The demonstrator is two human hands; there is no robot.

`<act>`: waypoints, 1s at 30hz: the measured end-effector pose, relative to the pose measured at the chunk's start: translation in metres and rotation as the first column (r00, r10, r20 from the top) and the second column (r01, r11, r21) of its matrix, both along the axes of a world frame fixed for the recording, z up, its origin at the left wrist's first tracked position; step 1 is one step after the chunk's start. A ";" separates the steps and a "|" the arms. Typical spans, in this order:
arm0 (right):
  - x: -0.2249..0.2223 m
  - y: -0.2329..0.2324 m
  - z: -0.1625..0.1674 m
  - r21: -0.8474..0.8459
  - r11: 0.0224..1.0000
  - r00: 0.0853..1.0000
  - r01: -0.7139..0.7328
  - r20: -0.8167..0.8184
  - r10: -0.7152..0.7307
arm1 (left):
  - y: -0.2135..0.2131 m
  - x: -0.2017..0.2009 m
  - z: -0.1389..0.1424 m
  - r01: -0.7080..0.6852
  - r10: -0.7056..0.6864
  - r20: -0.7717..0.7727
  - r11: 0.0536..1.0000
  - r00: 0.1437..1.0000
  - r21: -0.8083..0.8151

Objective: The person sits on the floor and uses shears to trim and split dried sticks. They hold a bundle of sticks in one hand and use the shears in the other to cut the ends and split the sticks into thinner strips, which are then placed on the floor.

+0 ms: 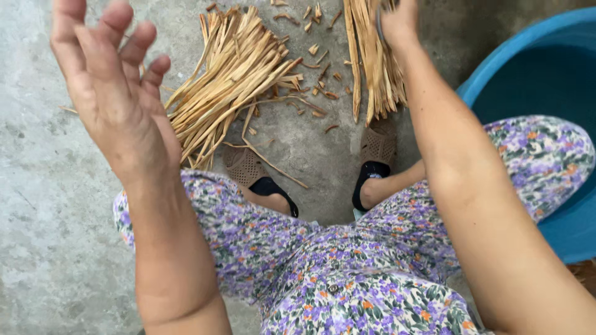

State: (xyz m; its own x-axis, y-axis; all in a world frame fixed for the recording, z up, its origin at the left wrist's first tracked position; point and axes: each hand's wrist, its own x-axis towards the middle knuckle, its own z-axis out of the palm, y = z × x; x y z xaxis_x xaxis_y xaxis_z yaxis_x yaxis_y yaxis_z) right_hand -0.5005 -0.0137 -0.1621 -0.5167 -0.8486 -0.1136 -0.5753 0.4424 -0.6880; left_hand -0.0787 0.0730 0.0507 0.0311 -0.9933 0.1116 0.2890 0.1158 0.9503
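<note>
My left hand [108,80] is raised at the upper left, palm up, fingers apart and empty. My right hand [397,22] reaches forward at the top edge and grips a bundle of thin tan wooden strips [372,62] that hangs down to the floor. A loose pile of similar strips [233,74] lies fanned out on the concrete between my hands, just ahead of my left foot. Part of the right hand is cut off by the frame's top edge.
A large blue plastic tub [546,74] stands at the right, beside my right knee. Small wood chips [320,80] are scattered on the grey concrete floor [43,205]. My feet in brown slippers [379,146] and my flowered trousers [347,273] fill the lower middle.
</note>
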 end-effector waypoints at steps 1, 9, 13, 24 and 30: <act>-0.005 0.006 -0.013 0.052 0.996 0.996 0.072 -0.062 -0.069 | 0.000 0.001 0.000 0.006 -0.006 0.009 1.000 1.000 0.014; 0.010 0.026 -0.040 0.377 0.908 0.980 0.182 -0.149 -0.134 | -0.002 0.013 -0.005 -0.028 0.024 0.043 0.995 0.999 0.093; 0.016 0.026 -0.040 0.398 0.904 0.987 0.156 -0.106 -0.123 | -0.003 0.017 -0.004 -0.044 0.039 0.049 0.993 0.998 0.108; 0.004 0.004 -0.010 0.034 0.989 0.878 0.144 0.457 -0.143 | -0.020 0.123 0.000 -0.166 0.185 0.098 0.972 0.978 -0.168; 0.024 0.005 0.126 -0.152 0.961 0.859 -0.231 0.432 0.275 | -0.083 0.145 -0.115 -0.010 0.044 0.459 0.997 0.887 -0.077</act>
State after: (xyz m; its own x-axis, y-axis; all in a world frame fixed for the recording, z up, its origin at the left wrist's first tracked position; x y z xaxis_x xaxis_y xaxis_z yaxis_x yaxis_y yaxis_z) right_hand -0.4765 -0.0088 -0.0359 -0.1959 -0.9610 -0.1950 -0.2816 0.2457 -0.9276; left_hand 0.0666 -0.0102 -0.0648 -0.0139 -0.9819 0.1891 -0.1829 0.1884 0.9649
